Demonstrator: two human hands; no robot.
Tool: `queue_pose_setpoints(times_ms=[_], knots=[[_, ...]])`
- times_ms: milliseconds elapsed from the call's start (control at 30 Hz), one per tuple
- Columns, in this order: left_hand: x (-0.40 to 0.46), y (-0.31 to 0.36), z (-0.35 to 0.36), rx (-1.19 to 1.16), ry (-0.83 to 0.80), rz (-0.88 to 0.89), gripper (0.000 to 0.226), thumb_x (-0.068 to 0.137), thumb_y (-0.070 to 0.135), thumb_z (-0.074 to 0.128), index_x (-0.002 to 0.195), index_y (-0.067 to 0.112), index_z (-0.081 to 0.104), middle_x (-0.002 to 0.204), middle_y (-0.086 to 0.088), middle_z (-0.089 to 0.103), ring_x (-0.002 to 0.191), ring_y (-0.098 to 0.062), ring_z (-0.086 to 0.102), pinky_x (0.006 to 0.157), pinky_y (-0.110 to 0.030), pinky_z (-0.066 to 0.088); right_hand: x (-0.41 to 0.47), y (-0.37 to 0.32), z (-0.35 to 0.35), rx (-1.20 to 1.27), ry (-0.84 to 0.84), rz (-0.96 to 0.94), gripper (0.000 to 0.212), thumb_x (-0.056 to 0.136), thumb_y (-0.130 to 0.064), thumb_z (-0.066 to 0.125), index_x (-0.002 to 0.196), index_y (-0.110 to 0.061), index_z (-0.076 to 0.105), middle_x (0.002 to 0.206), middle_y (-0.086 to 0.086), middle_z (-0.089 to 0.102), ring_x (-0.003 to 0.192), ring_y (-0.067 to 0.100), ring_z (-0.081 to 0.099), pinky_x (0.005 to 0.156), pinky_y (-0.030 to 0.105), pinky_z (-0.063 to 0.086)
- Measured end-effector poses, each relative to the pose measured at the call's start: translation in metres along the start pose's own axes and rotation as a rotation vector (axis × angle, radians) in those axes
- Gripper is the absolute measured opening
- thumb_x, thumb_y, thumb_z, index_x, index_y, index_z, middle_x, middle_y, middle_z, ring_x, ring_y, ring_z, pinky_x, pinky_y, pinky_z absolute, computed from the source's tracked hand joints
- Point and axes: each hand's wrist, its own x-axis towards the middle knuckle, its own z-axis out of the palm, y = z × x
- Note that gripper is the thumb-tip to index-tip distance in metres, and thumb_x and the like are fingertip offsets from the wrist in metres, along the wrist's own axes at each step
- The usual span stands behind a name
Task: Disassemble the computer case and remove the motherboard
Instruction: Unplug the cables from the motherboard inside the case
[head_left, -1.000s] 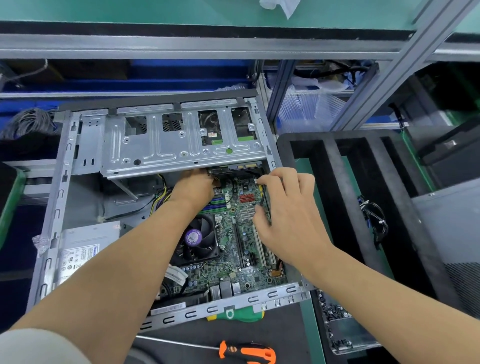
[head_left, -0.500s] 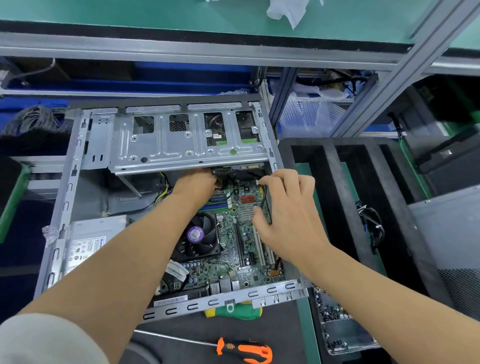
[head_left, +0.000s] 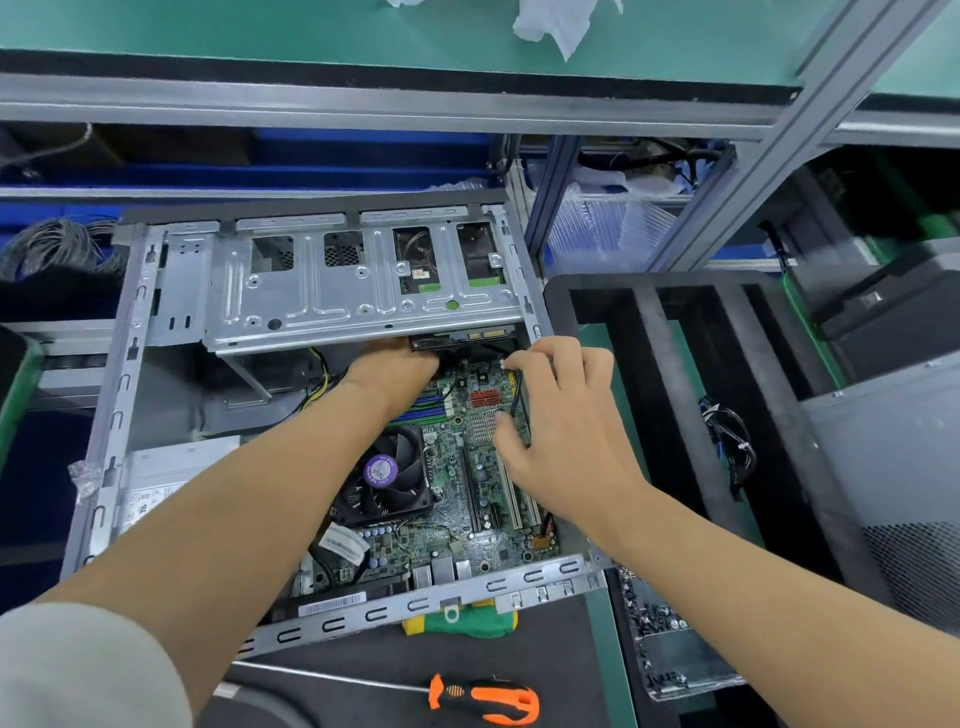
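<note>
The open computer case (head_left: 124, 395) lies on its side on the bench. Inside it sits the green motherboard (head_left: 467, 519) with a black CPU fan (head_left: 384, 478). My left hand (head_left: 395, 374) reaches to the board's far edge, its fingers hidden under the metal drive cage (head_left: 332, 296). My right hand (head_left: 566, 431) hovers over the board's right side. Its thumb and forefinger pinch a thin black cable (head_left: 515, 395) near the red connectors.
A grey power supply (head_left: 156, 483) fills the case's left corner. An orange-handled screwdriver (head_left: 488, 699) lies on the mat in front, beside a green and yellow object (head_left: 462, 623). To the right stand a black slotted foam tray (head_left: 649, 364) and a tray of screws (head_left: 665, 649).
Both hands stay at the same spots on the board. Only the head camera has shifted a little.
</note>
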Motion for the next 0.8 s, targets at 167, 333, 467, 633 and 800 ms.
queue_pose_setpoints(times_ms=[167, 333, 467, 633, 800], knots=[[0.000, -0.003, 0.002, -0.028, 0.014, -0.001, 0.020, 0.093, -0.002, 0.046, 0.090, 0.016, 0.039, 0.105, -0.012, 0.061, 0.082, -0.028, 0.050, 0.067, -0.036, 0.038, 0.000, -0.001, -0.001, 0.010, 0.011, 0.003, 0.042, 0.085, -0.036, 0.058, 0.122, -0.016, 0.054, 0.122, 0.002, 0.045, 0.106, 0.025, 0.036, 0.085, 0.032, 0.041], [-0.001, -0.005, 0.005, -0.067, 0.015, -0.011, 0.018, 0.093, 0.000, 0.044, 0.089, 0.017, 0.038, 0.103, -0.014, 0.059, 0.080, -0.029, 0.047, 0.067, -0.037, 0.038, 0.000, 0.000, 0.000, 0.037, 0.030, 0.001, 0.042, 0.084, -0.035, 0.058, 0.121, -0.015, 0.055, 0.121, 0.002, 0.046, 0.106, 0.025, 0.036, 0.084, 0.033, 0.042], [-0.001, -0.004, 0.006, -0.070, 0.028, -0.027, 0.015, 0.094, 0.001, 0.045, 0.090, 0.015, 0.043, 0.091, -0.008, 0.052, 0.077, -0.027, 0.045, 0.066, -0.036, 0.037, 0.001, 0.000, 0.001, 0.032, 0.026, -0.006, 0.042, 0.084, -0.037, 0.057, 0.121, -0.016, 0.054, 0.121, 0.002, 0.045, 0.106, 0.025, 0.036, 0.084, 0.031, 0.040], [0.000, -0.009, 0.000, -0.082, -0.063, -0.063, 0.027, 0.098, 0.003, 0.044, 0.119, 0.011, 0.059, 0.092, -0.006, 0.059, 0.078, -0.026, 0.052, 0.067, -0.035, 0.042, 0.001, 0.000, 0.001, -0.001, 0.029, -0.014, 0.041, 0.085, -0.037, 0.056, 0.121, -0.017, 0.055, 0.121, 0.001, 0.045, 0.105, 0.024, 0.036, 0.084, 0.032, 0.039], [-0.017, -0.005, -0.011, -0.254, -0.074, -0.131, 0.033, 0.105, 0.031, 0.040, 0.118, 0.007, 0.057, 0.114, -0.010, 0.058, 0.100, -0.030, 0.057, 0.084, -0.040, 0.049, 0.000, -0.001, 0.003, -0.001, 0.075, -0.014, 0.040, 0.083, -0.035, 0.059, 0.118, -0.017, 0.058, 0.118, 0.003, 0.047, 0.103, 0.026, 0.039, 0.080, 0.038, 0.040]])
